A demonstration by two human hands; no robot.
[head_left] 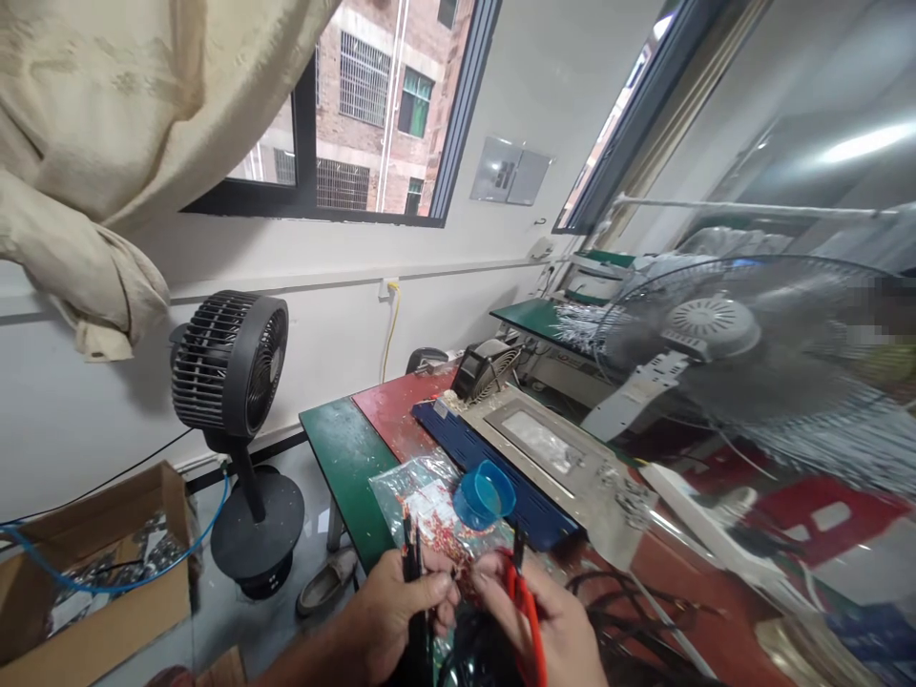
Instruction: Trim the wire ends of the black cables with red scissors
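My left hand point(401, 606) is closed around a few black cables point(411, 553), which stand up between thumb and fingers. In my right hand point(548, 625), a red-handled tool point(528, 611) with a dark tip lies across the palm; I cannot tell whether it is pliers or snips. Thumb and forefinger of both hands come together close to each other, over something too small to make out. Just beyond them lies a clear plastic bag point(401, 487) with many tiny red and yellow pieces point(447, 534). A blue translucent cup point(485, 494) stands beside the bag.
A dark blue slotted rail point(458, 444) fronts a beige machine point(536, 444), with a small black fan point(487, 370) behind. More black cables point(622, 615) lie at right. A large fan point(708, 324) stands right; a black floor fan point(233, 363) and cardboard box point(135, 625) are left.
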